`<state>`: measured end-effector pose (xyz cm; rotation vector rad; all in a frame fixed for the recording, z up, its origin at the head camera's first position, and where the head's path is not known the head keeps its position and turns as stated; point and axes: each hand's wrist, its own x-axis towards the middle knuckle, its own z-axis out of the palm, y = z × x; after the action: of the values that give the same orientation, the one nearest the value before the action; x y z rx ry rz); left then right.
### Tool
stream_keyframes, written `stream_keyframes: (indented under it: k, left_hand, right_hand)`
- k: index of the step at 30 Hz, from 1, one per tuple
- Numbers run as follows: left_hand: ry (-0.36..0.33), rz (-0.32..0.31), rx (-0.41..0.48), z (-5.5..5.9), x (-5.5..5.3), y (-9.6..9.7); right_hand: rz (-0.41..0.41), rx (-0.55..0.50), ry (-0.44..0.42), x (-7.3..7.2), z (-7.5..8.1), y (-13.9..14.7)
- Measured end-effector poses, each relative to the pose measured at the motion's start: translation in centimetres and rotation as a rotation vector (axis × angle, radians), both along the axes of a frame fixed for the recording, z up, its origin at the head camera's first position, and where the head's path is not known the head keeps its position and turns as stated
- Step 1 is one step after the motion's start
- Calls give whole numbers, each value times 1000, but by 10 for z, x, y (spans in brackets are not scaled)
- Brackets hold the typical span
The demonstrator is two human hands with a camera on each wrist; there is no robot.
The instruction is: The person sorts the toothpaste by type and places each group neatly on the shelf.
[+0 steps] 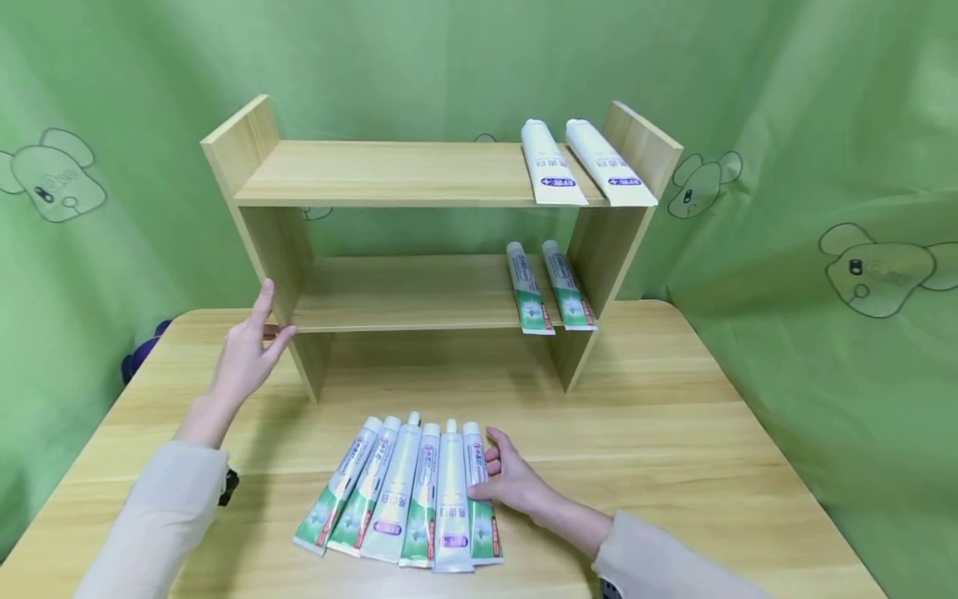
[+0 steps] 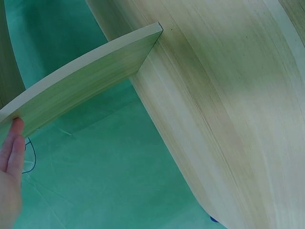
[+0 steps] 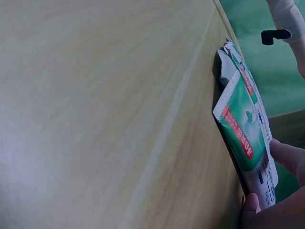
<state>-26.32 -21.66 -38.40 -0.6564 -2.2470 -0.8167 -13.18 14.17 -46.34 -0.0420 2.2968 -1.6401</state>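
Several toothpaste tubes lie fanned side by side on the table. At the right end is a green-and-white toothpaste tube (image 1: 481, 491), which my right hand (image 1: 516, 482) pinches across its sides. The right wrist view shows this tube (image 3: 245, 126) between thumb and finger, its flat end towards the camera. Beside it lies a mostly white toothpaste tube (image 1: 452, 499). My left hand (image 1: 247, 353) touches the left side panel of a wooden shelf rack (image 1: 404, 324). In the left wrist view, straight fingers (image 2: 16, 148) rest against that panel (image 2: 90, 78); the thumb is hidden there.
Two white tubes (image 1: 554, 162) lie at the right of the top board (image 1: 389, 170). Two green-and-white tubes (image 1: 530, 287) lie below them on the middle board. The wooden table (image 1: 674, 449) extends around the rack, and a green curtain (image 1: 419, 66) hangs behind.
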Motion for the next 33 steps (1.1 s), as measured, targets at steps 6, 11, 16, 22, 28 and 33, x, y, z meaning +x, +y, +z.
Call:
stream_keyframes:
  k: [6, 11, 16, 22, 28, 33]
  left_hand:
    - [-10, 4, -4, 1, 1, 0]
    - [-3, 6, 4, 2, 1, 0]
    - [8, -2, 3, 2, 1, -1]
    - [10, -1, -5, -1, 1, -1]
    - [10, -5, -3, -2, 2, 0]
    - [21, -20, 1, 0, 0, 0]
  right_hand:
    - [54, 134, 41, 1, -1, -3]
    - [76, 199, 86, 1, 0, -4]
    - [98, 226, 132, -2, 0, -4]
    - [112, 188, 113, -7, -1, 5]
    - [84, 117, 78, -11, 0, 16]
    - [47, 96, 121, -13, 8, 22]
